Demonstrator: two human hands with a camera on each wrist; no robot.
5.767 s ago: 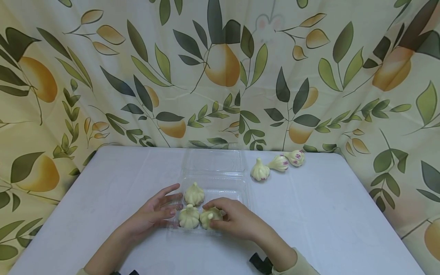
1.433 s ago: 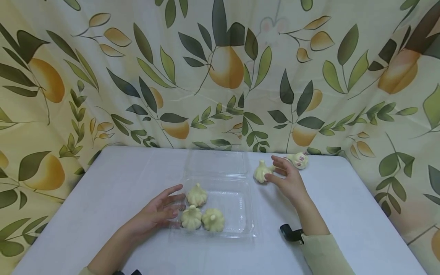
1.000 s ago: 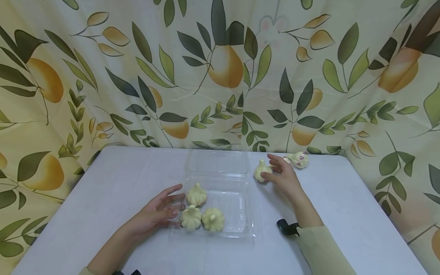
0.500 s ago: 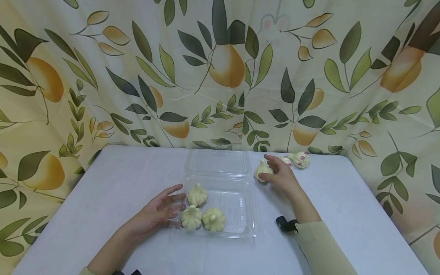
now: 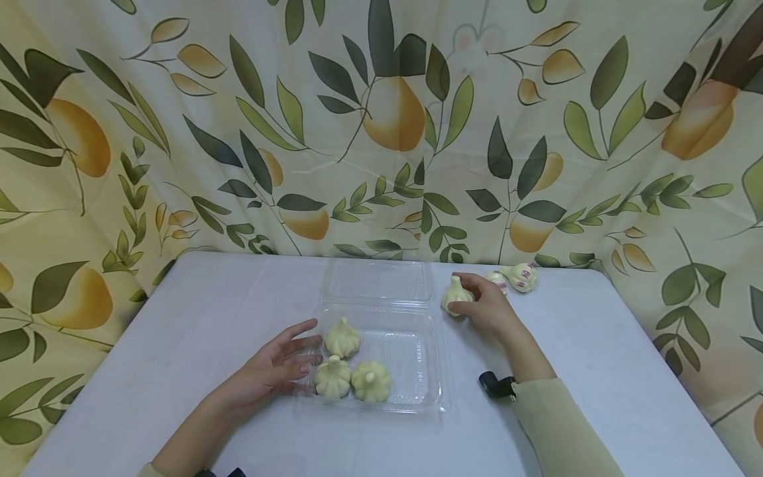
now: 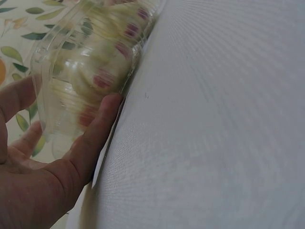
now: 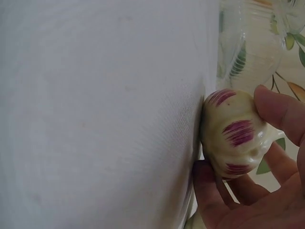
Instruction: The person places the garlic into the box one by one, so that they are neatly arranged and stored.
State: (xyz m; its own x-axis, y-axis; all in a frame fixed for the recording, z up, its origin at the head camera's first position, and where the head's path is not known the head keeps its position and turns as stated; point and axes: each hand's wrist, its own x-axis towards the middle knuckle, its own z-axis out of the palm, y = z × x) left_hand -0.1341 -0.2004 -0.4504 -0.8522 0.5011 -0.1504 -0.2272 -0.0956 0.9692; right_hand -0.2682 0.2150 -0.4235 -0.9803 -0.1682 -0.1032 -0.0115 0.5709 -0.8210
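At the back right of the table, my right hand [image 5: 491,310] holds a pale garlic bulb [image 5: 454,289], thumb on one side and fingers on the other. Purple streaks mark that bulb in the right wrist view, where it sits against the white cloth. My left hand [image 5: 271,366] has its fingers spread along the left wall of a clear plastic clamshell box [image 5: 440,371], touching it. Inside the box, on its left half, lie three bulbs: a rear garlic bulb [image 5: 342,339], a front-left garlic bulb [image 5: 332,379] and a front-middle garlic bulb [image 5: 371,381].
Behind my right hand lie two more bulbs, a partly hidden garlic bulb [image 5: 498,281] and a purple-streaked garlic bulb [image 5: 522,277]. The box's lid [image 5: 375,281] lies folded back towards a fruit-print curtain [image 5: 268,132]. A white cloth [image 5: 238,285] covers the table.
My right hand has gone from the front-middle bulb in the box to the back-right bulbs. Lately its fingers have drawn in round the nearest one. My left hand stays in place.
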